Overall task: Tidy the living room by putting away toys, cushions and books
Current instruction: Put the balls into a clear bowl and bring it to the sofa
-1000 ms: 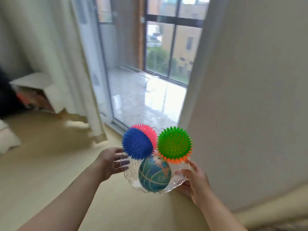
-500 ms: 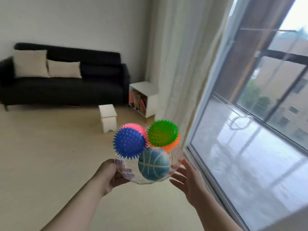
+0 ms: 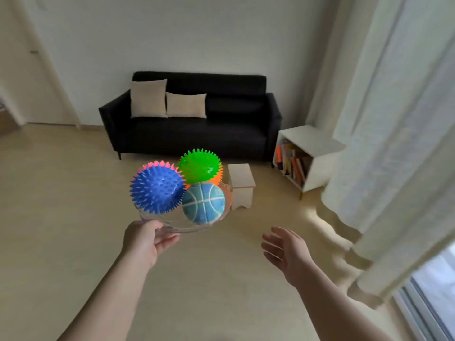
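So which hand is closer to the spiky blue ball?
Left. The left hand grips the rim of the clear bowl just below the spiky blue ball. The right hand is open, off to the right, touching nothing.

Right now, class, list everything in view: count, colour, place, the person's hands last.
clear glass bowl: one, transparent, held up.
spiky rubber balls: four, blue, green, pink, orange, in bowl.
striped ball: one, teal, in bowl.
fabric sofa: one, black, by wall.
square cushions: two, beige, on sofa.
cube bookshelf: one, white, beside sofa.
small stool: one, white, on floor.
sheer curtain: one, white, right.
left hand: grips bowl's rim.
right hand: open, apart from bowl.
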